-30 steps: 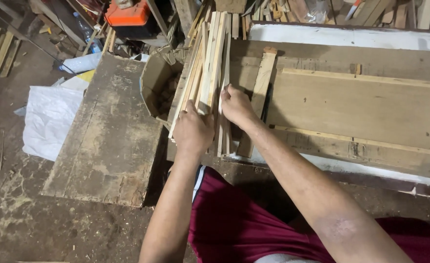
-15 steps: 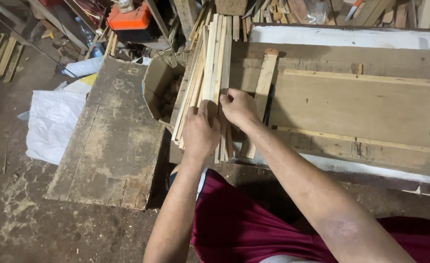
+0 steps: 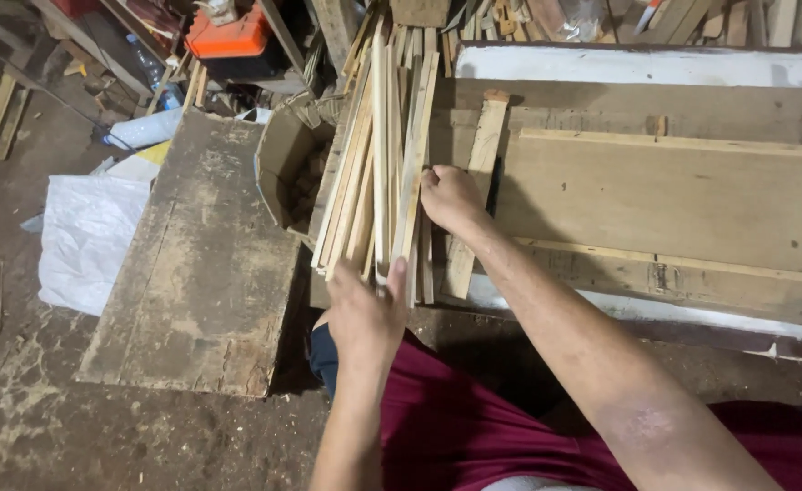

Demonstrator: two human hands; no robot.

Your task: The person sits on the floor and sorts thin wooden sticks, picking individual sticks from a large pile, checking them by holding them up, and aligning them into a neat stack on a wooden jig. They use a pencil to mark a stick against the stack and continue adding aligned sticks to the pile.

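Workbench of worn planks fills the right of the view, with a weathered board lower to its left. Across the bench's left end lies a bundle of thin wooden slats, long axis running away from the person, near ends fanned out. Left hand sits at those near ends, fingers curled loosely against them. Right hand rests farther up on the bundle's right edge, fingers closed around a slat.

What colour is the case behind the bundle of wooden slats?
Orange case, clearest in the head view.
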